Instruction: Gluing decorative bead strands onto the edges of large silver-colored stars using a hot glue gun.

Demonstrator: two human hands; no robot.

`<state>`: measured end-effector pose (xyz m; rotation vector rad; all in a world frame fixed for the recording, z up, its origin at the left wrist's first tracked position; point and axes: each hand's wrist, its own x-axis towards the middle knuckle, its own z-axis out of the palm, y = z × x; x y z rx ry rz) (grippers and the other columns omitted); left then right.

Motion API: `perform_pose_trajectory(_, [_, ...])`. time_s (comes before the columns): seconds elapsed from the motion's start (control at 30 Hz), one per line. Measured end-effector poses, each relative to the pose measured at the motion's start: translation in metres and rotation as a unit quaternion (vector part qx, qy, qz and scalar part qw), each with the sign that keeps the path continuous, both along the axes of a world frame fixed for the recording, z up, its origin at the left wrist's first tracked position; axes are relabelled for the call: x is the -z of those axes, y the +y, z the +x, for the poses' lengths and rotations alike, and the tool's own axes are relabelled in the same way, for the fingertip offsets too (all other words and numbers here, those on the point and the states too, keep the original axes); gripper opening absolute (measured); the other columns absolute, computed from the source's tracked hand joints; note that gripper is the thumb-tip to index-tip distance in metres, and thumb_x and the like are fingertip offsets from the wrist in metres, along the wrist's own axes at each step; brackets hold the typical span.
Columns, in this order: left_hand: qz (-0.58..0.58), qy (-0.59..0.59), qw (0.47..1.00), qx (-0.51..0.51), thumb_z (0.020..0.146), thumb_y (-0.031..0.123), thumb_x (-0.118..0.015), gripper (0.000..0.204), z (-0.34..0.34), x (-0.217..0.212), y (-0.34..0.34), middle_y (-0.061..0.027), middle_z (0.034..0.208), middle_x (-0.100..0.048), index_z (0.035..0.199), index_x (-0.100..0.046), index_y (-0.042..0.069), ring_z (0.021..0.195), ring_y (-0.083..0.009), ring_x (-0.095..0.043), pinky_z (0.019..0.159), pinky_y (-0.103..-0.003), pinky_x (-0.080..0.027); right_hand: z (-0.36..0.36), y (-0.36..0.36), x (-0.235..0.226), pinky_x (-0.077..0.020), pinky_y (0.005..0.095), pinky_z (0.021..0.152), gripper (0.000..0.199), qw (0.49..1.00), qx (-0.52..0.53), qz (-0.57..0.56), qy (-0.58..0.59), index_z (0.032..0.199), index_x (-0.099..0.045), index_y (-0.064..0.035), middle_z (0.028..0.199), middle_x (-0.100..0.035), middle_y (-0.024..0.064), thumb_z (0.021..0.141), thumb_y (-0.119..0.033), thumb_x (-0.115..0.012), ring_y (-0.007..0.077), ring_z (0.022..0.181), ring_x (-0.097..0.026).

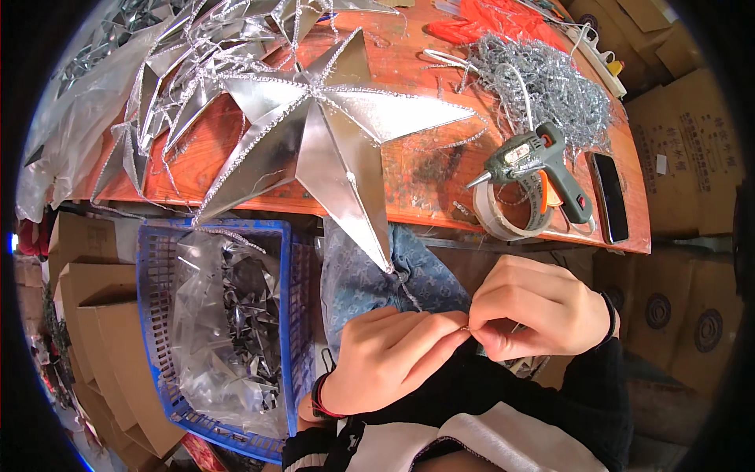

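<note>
A large silver foil star [314,118] lies on the table, its ridges trimmed with glittery silver cord. One point overhangs the front edge toward my lap. From that tip a short twisted silver cord [410,297] runs down to my left hand [393,354], whose fingers are closed over it. My right hand [539,307] is closed in a pinch, its fingertips meeting those of the left. A thin strand seems to pass between them; its ends are mostly hidden by the fingers.
On the orange-red table [440,181] are a glue gun [535,161], tape roll [503,220], phone [607,197], tangled silver tinsel [543,86], red plastic [495,22] and more silver stars [189,71]. A blue basket [287,315] of bagged foil pieces stands left; cardboard boxes [684,149] stand right.
</note>
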<state>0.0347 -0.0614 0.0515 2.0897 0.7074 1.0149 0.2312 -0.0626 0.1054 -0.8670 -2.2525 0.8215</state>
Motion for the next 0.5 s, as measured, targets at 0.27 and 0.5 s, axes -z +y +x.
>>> perform_pose_trajectory(0.27, [-0.149, -0.050, 0.988, 0.009, 0.078, 0.004, -0.066, 0.008, -0.018, 0.017, -0.013, -0.0073, 0.071, -0.064, 0.081, -0.060, 0.001, 0.051, -0.0195, -0.057, 0.046, -0.029, -0.041, -0.009, 0.024, -0.039, -0.0431, 0.0271, 0.056, 0.010, 0.996, 0.081, -0.029, -0.025, 0.071, -0.060, -0.0035, 0.065, -0.058, 0.0035, 0.063, -0.002, -0.065, 0.0176, 0.058, -0.056])
perform_pose_trajectory(0.5, [-0.156, -0.087, 0.984, 0.021, 0.077, 0.004, -0.066, 0.007, -0.041, 0.027, -0.020, -0.0091, 0.071, -0.063, 0.081, -0.061, 0.001, 0.058, -0.0228, -0.060, 0.051, -0.031, -0.046, -0.020, 0.077, -0.076, -0.0433, 0.0242, 0.064, 0.009, 0.988, 0.114, -0.073, -0.070, 0.081, -0.054, 0.0014, 0.078, -0.054, 0.0042, 0.074, -0.001, -0.060, 0.0104, 0.066, -0.052])
